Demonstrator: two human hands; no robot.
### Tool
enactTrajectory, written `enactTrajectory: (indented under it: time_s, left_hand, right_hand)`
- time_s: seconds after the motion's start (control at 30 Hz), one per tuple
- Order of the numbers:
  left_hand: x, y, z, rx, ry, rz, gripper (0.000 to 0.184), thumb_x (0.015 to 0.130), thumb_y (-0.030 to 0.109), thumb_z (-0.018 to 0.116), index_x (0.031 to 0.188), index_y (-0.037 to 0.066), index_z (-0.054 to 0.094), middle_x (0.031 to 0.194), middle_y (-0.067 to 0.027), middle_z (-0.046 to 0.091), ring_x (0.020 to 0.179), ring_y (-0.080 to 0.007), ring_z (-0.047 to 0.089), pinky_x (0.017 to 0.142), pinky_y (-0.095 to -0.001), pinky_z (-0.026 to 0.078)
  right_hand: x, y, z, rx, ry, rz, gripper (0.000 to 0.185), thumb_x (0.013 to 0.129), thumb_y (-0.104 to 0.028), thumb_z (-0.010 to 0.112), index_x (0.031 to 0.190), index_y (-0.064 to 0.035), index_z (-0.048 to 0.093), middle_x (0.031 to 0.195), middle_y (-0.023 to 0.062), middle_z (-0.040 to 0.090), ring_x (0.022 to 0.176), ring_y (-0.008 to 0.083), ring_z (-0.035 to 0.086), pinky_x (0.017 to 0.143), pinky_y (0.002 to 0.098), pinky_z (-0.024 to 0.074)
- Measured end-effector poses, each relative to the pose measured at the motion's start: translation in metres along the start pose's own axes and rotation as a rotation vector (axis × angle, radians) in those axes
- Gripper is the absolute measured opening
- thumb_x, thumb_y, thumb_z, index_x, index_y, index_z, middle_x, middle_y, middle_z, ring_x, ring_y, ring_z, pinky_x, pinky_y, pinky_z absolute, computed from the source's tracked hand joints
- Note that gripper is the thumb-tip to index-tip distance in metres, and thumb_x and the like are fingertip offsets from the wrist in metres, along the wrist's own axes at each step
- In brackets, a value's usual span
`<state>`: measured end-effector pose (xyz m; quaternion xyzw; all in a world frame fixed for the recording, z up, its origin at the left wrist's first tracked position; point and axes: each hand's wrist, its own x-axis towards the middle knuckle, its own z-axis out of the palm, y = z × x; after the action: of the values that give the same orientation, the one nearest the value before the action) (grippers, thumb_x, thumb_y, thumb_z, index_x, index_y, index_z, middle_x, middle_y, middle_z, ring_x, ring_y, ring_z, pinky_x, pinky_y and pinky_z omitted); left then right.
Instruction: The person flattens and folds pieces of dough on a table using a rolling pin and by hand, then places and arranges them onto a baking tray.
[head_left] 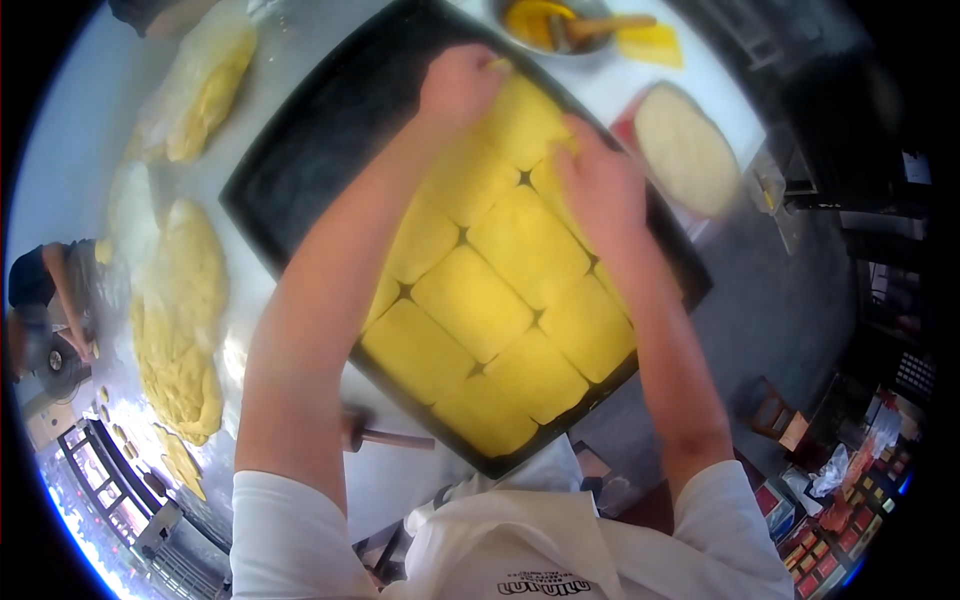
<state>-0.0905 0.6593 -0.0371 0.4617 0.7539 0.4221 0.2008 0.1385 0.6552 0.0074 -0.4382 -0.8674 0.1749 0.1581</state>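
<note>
A black baking tray (308, 165) lies in front of me, largely covered by rows of flat yellow dough pieces (472, 305) set edge to edge, with small dark gaps at their corners. At the far end of the rows is one more dough piece (525, 118). My left hand (462, 85) is closed on its far left corner, fingers pinched. My right hand (607, 190) pinches the same piece at its right corner, somewhat blurred. My right hand and forearm hide part of the tray's right side.
Large yellow dough lumps (178, 330) lie on the floured table to the left. Top right are a metal bowl (530, 25) with a wooden-handled brush and a pale oval dough slab (688, 150). A wooden-handled tool (395, 440) lies near me. Another person (58, 290) works far left.
</note>
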Motion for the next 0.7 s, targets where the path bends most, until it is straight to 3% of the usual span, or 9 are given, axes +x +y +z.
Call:
enactTrajectory:
  time_s: [0.27,0.4,0.6,0.7]
  left_hand:
    - [0.001,0.000,-0.001,0.027,0.014,-0.003,0.031,0.094,0.025,0.077,0.111,-0.001,0.076,0.088,-0.0101,0.076,0.080,-0.0171,0.070,0.076,-0.0310,0.054]
    - [-0.002,-0.007,0.010,0.210,0.117,0.214,0.033,0.094,0.021,0.076,0.118,0.000,0.074,0.101,-0.0143,0.077,0.093,-0.0261,0.074,0.087,-0.0344,0.057]
    - [-0.026,-0.014,-0.008,0.114,0.136,0.213,0.041,0.094,0.014,0.072,0.134,0.005,0.067,0.127,-0.0177,0.070,0.116,-0.0348,0.068,0.102,-0.0389,0.054]
    - [-0.063,-0.005,-0.025,0.286,0.231,0.351,0.041,0.094,0.013,0.070,0.135,0.006,0.066,0.129,-0.0172,0.069,0.123,-0.0364,0.063,0.106,-0.0411,0.051]
  right_hand:
    - [-0.006,0.009,0.013,-0.248,-0.037,-0.120,0.050,0.101,-0.044,0.062,0.139,-0.0111,0.060,0.066,0.0142,0.070,0.061,0.0373,0.070,0.057,0.0489,0.0548]
    - [-0.007,0.009,0.010,-0.281,-0.061,-0.112,0.052,0.101,-0.044,0.062,0.141,-0.0110,0.059,0.065,0.0140,0.069,0.061,0.0369,0.070,0.056,0.0490,0.0544]
    - [-0.010,0.016,0.013,-0.209,-0.060,-0.092,0.055,0.101,-0.043,0.062,0.145,-0.0108,0.057,0.068,0.0151,0.070,0.064,0.0376,0.070,0.058,0.0500,0.0546]
    - [-0.011,0.016,0.006,-0.173,-0.100,-0.068,0.056,0.100,-0.042,0.064,0.146,-0.0103,0.056,0.070,0.0164,0.070,0.066,0.0386,0.070,0.061,0.0506,0.0550]
